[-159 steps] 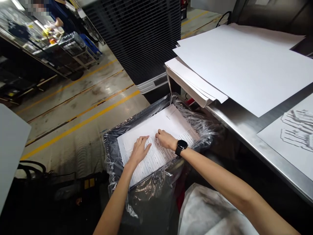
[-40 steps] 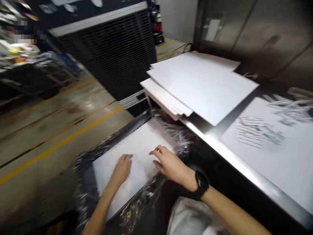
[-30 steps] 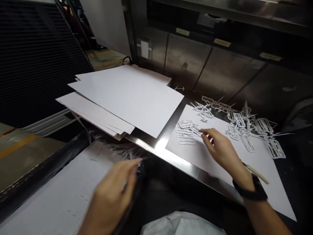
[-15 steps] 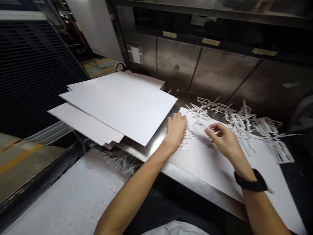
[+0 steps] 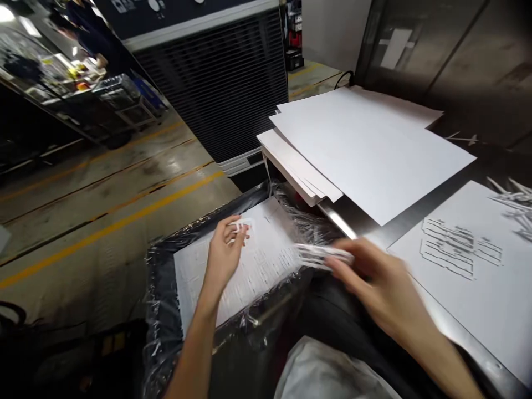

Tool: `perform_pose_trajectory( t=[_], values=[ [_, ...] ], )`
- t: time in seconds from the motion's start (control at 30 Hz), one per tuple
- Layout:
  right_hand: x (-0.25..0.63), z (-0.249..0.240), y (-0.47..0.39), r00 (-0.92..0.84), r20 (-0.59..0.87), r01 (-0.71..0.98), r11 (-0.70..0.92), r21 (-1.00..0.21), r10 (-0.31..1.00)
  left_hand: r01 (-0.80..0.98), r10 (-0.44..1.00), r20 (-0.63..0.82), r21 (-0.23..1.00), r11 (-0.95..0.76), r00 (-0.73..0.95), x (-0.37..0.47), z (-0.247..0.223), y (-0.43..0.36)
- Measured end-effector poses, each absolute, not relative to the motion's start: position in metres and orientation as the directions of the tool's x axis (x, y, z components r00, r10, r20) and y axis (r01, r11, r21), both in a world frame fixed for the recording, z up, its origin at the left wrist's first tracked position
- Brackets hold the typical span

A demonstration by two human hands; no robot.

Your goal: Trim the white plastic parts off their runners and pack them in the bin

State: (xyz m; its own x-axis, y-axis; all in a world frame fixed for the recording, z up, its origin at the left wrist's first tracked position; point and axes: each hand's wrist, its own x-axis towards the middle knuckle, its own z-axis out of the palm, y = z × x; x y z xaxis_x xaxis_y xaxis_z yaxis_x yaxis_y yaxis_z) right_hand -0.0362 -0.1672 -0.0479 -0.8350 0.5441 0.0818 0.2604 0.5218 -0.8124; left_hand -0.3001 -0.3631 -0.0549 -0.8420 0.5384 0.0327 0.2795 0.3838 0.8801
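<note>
Above a plastic-lined bin, my left hand [image 5: 226, 246] is closed on a small white cut-out piece [image 5: 246, 223], its fingertips pinching one edge. My right hand [image 5: 378, 282], smeared by motion, grips several thin white cut-out strips [image 5: 310, 256] that point left over the bin's edge. Below both hands lies a white sheet [image 5: 266, 216] marked with rows of cut lines. To the right, another white sheet [image 5: 494, 299] on the metal bench has slot-like outlines cut through it.
A stack of large white sheets [image 5: 374, 149] overhangs the metal bench [image 5: 343, 219]. White scraps [image 5: 519, 205] pile up at the far right. Black plastic lining [image 5: 160, 299] edges the bin. Behind stands a louvred dark panel [image 5: 224, 83]; a person [image 5: 89, 33] is at the far left.
The view has swung left. Both hands have left the bench sheet and moved over to the bin. My left hand now holds a white piece, and my right hand carries white strips.
</note>
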Motion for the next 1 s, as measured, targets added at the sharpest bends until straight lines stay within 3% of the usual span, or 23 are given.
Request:
perform_pose_trajectory(
  t=[0.07, 0.27, 0.4, 0.57, 0.77, 1.0],
  values=[
    [-0.111, -0.056, -0.179, -0.946, -0.033, 0.247, 0.649, -0.720, 0.323, 0.215, 0.511, -0.080, 0.844, 0.491, -0.856, -0.350, -0.085, -0.375],
    [-0.272, -0.111, -0.169, -0.960, -0.229, 0.260, 0.813, -0.520, 0.161, 0.254, 0.575, -0.275, 0.695, 0.673, -0.770, -0.392, -0.162, -0.340],
    [-0.290, -0.141, -0.165, -0.932, -0.294, 0.314, 0.880, -0.357, 0.213, 0.421, 0.639, -0.261, 0.568, 0.708, -0.724, -0.379, -0.189, -0.326],
    [-0.276, -0.170, -0.179, -0.910, -0.242, 0.392, 0.889, -0.237, 0.336, 0.615, 0.709, -0.206, 0.373, 0.694, -0.675, -0.366, -0.196, -0.340],
    [-0.260, -0.190, -0.198, -0.887, -0.173, 0.457, 0.864, -0.209, 0.427, 0.723, 0.754, -0.159, 0.214, 0.657, -0.637, -0.360, -0.200, -0.349],
    [-0.244, -0.197, -0.202, -0.869, -0.159, 0.494, 0.837, -0.237, 0.469, 0.761, 0.772, -0.119, 0.135, 0.635, -0.624, -0.368, -0.206, -0.341]
  ],
)
